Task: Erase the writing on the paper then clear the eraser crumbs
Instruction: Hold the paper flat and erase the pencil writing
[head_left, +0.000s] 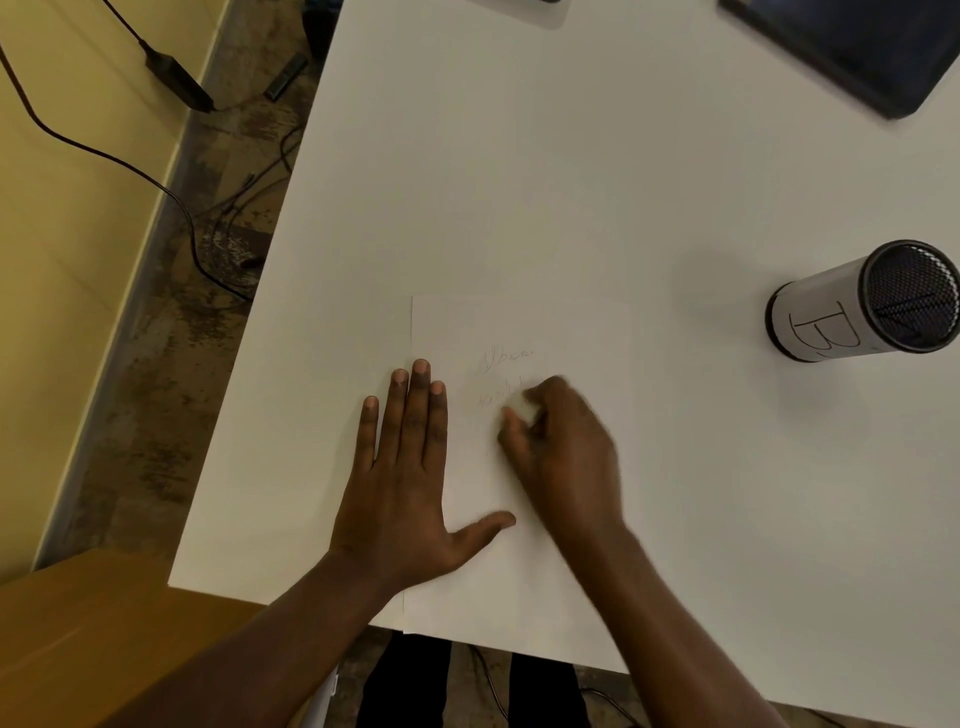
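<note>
Erasure step, head view. White rectangular sheet of paper (524, 322) lies on the white table (519, 182) at its near edge, with its long axis running near to far. Left hand (402, 467) lies flat with straight fingers, its palm across the sheet's left edge, pinning it. Right hand (566, 447), blurred in outline, is curled round a small white eraser (524, 409) pressed to the sheet. The two hands are apart, side by side.

Faint pencil writing stands in two lines running left to right. The upper line (506, 361) lies just beyond the eraser. The lower line (493, 398) extends left from the eraser, which sits at its right end. The right hand is thus the nearer to both lines. The coming strokes probably need to run leftward along the lower line, then farther away to the upper one.

Count: one sheet, one eraser, two lines of writing, two hands. No crumbs can be made out at this sharpness. One grey cylindrical mesh cup (831, 312) marked B lies on its side, well apart to the right.
</note>
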